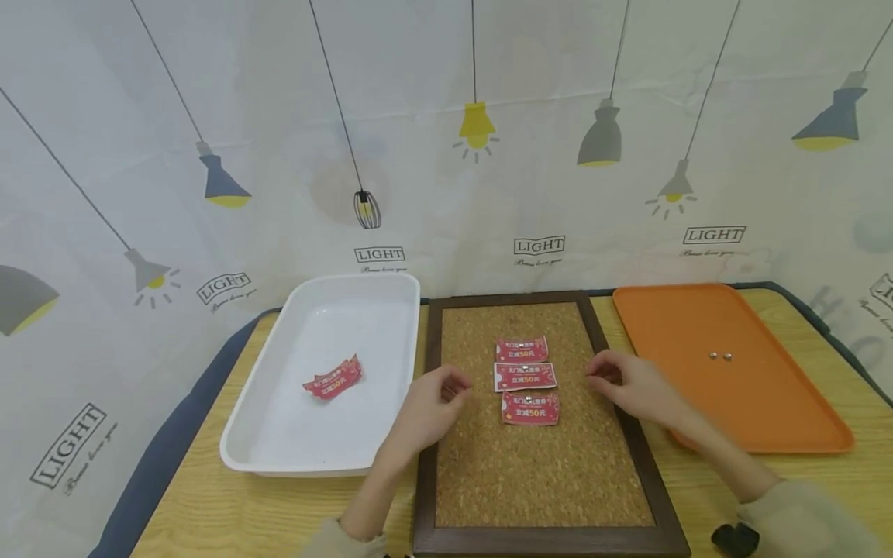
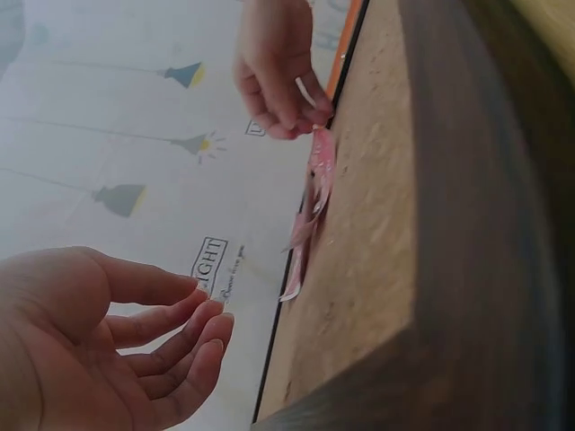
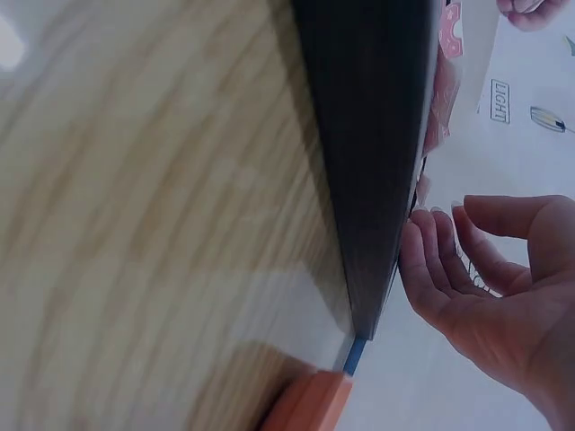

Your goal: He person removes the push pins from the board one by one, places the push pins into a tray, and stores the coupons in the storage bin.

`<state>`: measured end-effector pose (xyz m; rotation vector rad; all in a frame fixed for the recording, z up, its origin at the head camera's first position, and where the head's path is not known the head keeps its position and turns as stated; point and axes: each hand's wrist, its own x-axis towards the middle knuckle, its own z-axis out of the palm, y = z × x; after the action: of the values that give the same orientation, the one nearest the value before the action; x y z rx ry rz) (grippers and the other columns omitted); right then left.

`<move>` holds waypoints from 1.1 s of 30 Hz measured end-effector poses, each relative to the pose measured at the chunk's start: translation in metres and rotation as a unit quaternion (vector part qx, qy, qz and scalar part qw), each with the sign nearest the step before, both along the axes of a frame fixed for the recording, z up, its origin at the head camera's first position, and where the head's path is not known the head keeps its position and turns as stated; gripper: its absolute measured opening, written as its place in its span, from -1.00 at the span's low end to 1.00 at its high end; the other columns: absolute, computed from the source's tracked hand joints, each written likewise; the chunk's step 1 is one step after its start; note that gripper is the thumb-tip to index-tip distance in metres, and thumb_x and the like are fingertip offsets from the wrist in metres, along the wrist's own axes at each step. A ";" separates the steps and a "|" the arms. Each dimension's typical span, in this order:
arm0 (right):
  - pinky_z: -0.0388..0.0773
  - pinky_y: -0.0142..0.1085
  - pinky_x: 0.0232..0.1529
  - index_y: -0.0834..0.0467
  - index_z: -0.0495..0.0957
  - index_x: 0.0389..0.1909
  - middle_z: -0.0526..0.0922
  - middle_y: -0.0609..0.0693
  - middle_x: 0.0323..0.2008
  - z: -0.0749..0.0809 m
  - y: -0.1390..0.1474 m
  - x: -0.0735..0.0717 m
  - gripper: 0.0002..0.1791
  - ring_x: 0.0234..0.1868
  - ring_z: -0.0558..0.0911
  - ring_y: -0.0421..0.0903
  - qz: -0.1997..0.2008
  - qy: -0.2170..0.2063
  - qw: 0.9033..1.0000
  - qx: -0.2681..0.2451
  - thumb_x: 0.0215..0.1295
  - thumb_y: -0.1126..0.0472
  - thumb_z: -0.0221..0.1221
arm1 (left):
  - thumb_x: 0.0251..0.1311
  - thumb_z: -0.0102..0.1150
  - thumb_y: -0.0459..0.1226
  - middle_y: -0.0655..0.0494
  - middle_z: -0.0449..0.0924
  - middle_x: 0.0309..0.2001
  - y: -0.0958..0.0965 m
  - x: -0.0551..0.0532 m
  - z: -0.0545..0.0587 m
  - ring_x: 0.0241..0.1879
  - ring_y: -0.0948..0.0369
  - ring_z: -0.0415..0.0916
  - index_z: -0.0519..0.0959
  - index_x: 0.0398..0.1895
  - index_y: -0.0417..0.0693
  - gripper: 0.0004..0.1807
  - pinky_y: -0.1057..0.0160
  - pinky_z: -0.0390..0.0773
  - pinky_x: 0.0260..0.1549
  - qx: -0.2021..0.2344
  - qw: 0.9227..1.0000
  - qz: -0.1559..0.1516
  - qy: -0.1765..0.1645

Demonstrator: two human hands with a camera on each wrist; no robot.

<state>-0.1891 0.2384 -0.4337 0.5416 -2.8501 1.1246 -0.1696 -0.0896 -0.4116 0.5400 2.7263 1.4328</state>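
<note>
A dark-framed cork board (image 1: 544,480) lies on the table. Three red paper coupons are fixed to it in a column: top (image 1: 522,353), middle (image 1: 525,378) and bottom (image 1: 532,411), each with a small shiny pin at its upper part. My left hand (image 1: 427,411) hovers over the board's left side, fingers loosely bent, nothing between them; the left wrist view shows the same hand (image 2: 135,341) apart from the coupons. Above the right side is my right hand (image 1: 635,384), its fingers relaxed and holding nothing, as this hand (image 3: 503,278) in the right wrist view confirms.
On the left stands a white tray (image 1: 240,442) with a few more red coupons (image 1: 333,380) in it. An orange tray (image 1: 760,411) to the right carries two small shiny pins (image 1: 728,357). Behind the wooden table (image 1: 188,480) hangs a lamp-patterned cloth (image 1: 432,155).
</note>
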 end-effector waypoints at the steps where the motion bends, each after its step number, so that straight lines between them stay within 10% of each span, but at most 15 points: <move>1: 0.57 -0.31 -0.30 0.19 0.63 -0.17 0.69 -0.06 -0.27 0.000 -0.003 0.000 -0.92 -0.27 0.64 -0.16 0.005 -0.004 1.000 -0.003 0.40 0.28 0.24 | 0.33 0.16 -0.44 0.00 0.63 -0.29 0.002 0.000 -0.001 -0.31 0.19 0.57 0.61 -0.15 -0.29 -0.90 0.27 0.59 -0.28 -0.003 1.000 -0.003 -0.007; 33: 0.57 -0.32 -0.33 0.22 0.63 -0.17 0.63 -0.11 -0.36 0.006 -0.037 -0.010 -0.91 -0.35 0.59 -0.19 0.087 -0.019 0.996 0.001 0.37 0.31 0.24 | 0.27 0.26 -0.38 0.09 0.59 -0.37 0.045 -0.004 -0.025 -0.40 0.26 0.48 0.60 -0.17 -0.26 -0.87 0.30 0.48 -0.44 -0.040 0.997 -0.002 -0.070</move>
<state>-0.1995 0.2018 -0.4277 0.7897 -2.8829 1.1669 -0.1741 -0.0446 -0.4369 0.4252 2.6580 1.3001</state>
